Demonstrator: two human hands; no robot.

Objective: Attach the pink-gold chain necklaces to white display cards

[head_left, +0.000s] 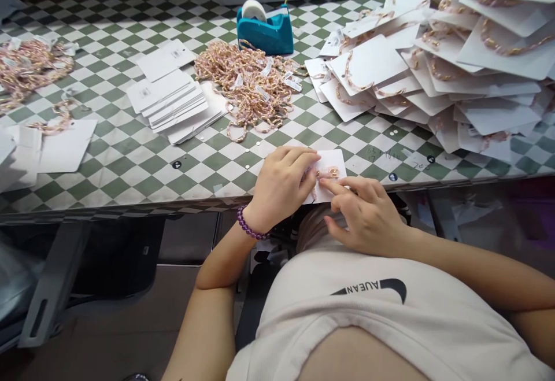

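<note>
A white card point(333, 158) lies at the table's front edge, beneath both my hands. Across it is a pink-and-gold beaded bracelet point(330, 171), partly hidden by fingers. My left hand point(284, 181), wearing a purple bead bracelet point(248, 226), curls over the card's left side, its thumb beside the beads; its grip is closed on the card. From the right, my right hand point(366, 214) reaches in with its index fingertip at the bracelet and its other fingers and thumb apart.
Behind the card are a heap of beaded bracelets point(255, 89), a teal tape dispenser point(266, 31) and stacked white cards point(173, 100). A large pile of carded bracelets point(437, 74) fills the right. More bracelets point(32, 69) and cards point(67, 147) lie left on the checkered tablecloth point(117, 173).
</note>
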